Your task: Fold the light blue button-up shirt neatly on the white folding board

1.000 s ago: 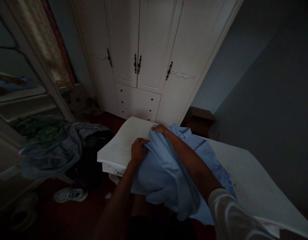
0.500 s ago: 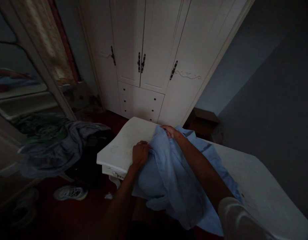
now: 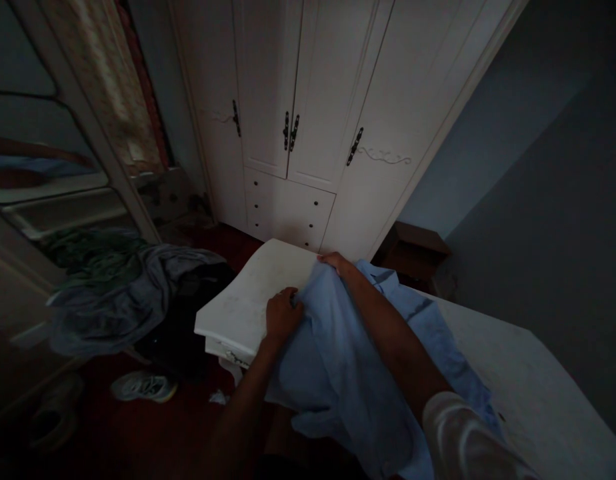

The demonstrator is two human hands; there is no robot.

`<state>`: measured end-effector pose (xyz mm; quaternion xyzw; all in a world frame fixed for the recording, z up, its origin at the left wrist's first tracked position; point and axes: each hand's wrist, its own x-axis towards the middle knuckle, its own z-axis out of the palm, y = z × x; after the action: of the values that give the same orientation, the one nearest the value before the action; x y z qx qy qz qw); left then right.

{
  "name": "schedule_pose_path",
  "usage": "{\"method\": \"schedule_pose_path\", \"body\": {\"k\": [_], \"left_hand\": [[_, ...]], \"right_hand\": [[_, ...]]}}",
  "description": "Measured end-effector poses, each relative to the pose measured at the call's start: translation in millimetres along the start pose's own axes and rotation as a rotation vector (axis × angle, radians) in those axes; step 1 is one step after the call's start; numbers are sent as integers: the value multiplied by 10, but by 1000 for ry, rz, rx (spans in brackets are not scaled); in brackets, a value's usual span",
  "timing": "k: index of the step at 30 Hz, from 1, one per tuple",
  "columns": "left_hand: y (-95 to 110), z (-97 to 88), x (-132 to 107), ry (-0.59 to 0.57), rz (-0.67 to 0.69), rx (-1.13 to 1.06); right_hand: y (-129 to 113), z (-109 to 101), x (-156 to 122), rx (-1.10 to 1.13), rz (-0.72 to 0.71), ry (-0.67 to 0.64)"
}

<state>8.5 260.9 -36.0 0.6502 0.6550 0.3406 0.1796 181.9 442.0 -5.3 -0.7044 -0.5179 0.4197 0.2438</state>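
Note:
A light blue shirt (image 3: pixel 338 333) lies loosely across the white table, and its folds hang over the near edge. At its left edge, my left hand (image 3: pixel 284 312) is closed with curled fingers, pinching the cloth. My right hand (image 3: pixel 335 261) grips the shirt's far edge near the back of the table, with the fingers bent over the fabric and partly hidden. My right forearm crosses above the shirt, covering some of it. To the right of that arm, another part of the shirt spreads over the tabletop.
The white table (image 3: pixel 258 283) stands before a white wardrobe (image 3: pixel 318 100). Piled clothes (image 3: pixel 138 287) sit at the left beside a mirror (image 3: pixel 33 133). A sneaker (image 3: pixel 144 387) rests on the red floor. A brown nightstand (image 3: pixel 418 247) is by the right wall.
My right hand has shifted slightly, its fingers now closer over the shirt's far edge. The cloth between my hands looks more stretched. The view has moved a little.

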Motion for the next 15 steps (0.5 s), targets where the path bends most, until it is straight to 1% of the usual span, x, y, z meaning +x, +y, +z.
{"method": "schedule_pose_path", "body": {"k": [3,6,8,12,13,15], "left_hand": [[8,-6,-2,-30,44,66],[32,-50,16,-90,11,89],[46,-96,68,-152,-28,86],[37,-183,294,-344,-118,26],[28,-198,365,-374,-128,18],[11,-214,498,-382,-129,26]], "right_hand": [[60,-14,-48,86,18,-10],[95,-48,-118,169,2,-49],[110,-99,-183,214,-8,-97],[167,-276,-374,240,4,-215],[190,-327,-432,237,9,-239],[244,-420,-550,202,15,-287]]}}
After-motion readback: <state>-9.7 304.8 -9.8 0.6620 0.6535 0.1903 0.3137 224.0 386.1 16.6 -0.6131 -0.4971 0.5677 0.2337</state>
